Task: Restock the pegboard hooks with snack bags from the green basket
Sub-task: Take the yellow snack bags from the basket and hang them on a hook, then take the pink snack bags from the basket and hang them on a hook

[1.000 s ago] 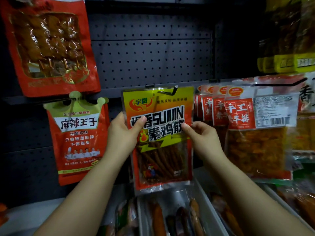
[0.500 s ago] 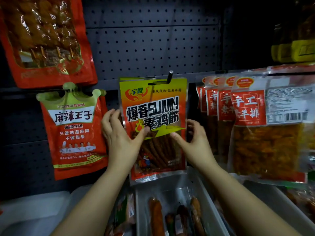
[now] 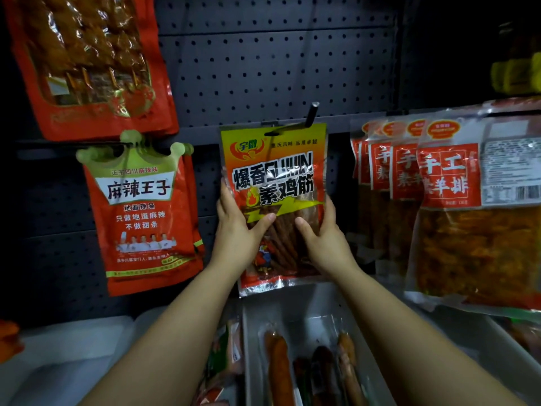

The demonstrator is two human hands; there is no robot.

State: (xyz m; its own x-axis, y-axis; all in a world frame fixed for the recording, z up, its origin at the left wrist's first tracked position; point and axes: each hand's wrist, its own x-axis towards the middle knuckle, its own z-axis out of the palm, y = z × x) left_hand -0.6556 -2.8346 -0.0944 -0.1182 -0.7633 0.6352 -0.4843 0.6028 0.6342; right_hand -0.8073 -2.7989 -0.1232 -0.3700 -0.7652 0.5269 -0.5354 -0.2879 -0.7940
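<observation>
Lower on the snack bag (image 3: 273,200) now, our left hand (image 3: 237,232) and right hand (image 3: 325,238) grip its edges — light, slippery film.

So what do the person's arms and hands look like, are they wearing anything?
Both forearms are bare as far as the frame shows, with no sleeves in view. The left hand and right hand wear no gloves, and no rings, watch or bracelets are visible.

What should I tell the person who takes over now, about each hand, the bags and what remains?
Left hand grips the left edge of the yellow-red snack bag; right hand grips its right edge.
The bag hangs on the black hook, among other bags on the pegboard.
Done: this bag is on its hook.
Left: let go, fetch more bags. The green basket is not in view.
</observation>
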